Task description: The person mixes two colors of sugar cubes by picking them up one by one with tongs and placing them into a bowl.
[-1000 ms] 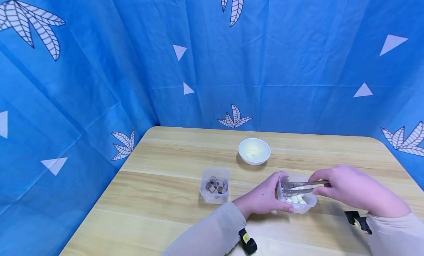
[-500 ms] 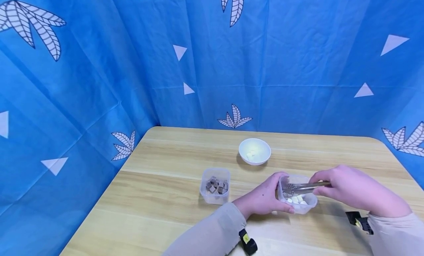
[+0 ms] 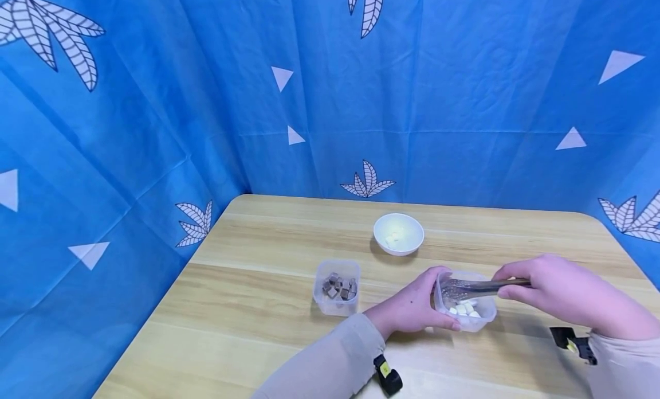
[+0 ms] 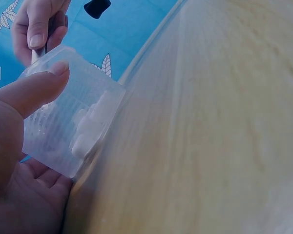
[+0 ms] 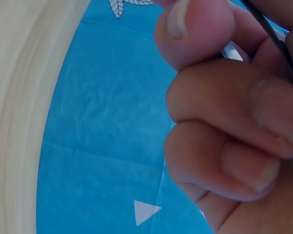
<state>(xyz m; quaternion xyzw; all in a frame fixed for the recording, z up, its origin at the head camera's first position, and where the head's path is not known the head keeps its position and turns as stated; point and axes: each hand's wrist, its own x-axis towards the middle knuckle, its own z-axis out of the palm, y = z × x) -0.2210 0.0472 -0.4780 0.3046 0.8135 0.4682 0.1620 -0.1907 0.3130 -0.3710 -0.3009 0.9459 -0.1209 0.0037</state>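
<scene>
My left hand (image 3: 415, 308) grips a clear plastic container (image 3: 478, 325) from its left side, thumb at the near wall and fingers at the far one. Several white chunks (image 3: 466, 309) lie inside it. In the left wrist view the thumb presses the container wall (image 4: 58, 117), and the white chunks (image 4: 90, 122) show through the plastic. My right hand (image 3: 549, 289) pinches metal tongs (image 3: 476, 288), their perforated ends inside the container and their arms close together. Whatever lies between the tong ends is hidden. Curled right fingers (image 5: 219, 102) fill much of the right wrist view.
Left of my hands stands another clear container (image 3: 337, 308) with several brown cubes (image 3: 340, 288). A white bowl (image 3: 399, 247) holding some pale pieces sits farther back. A blue patterned curtain (image 3: 464, 101) hangs behind and left of the wooden table (image 3: 247, 313).
The tongs' arms have come together inside the container, and my right hand has shifted a little to the right. The left hand keeps its hold on the container.
</scene>
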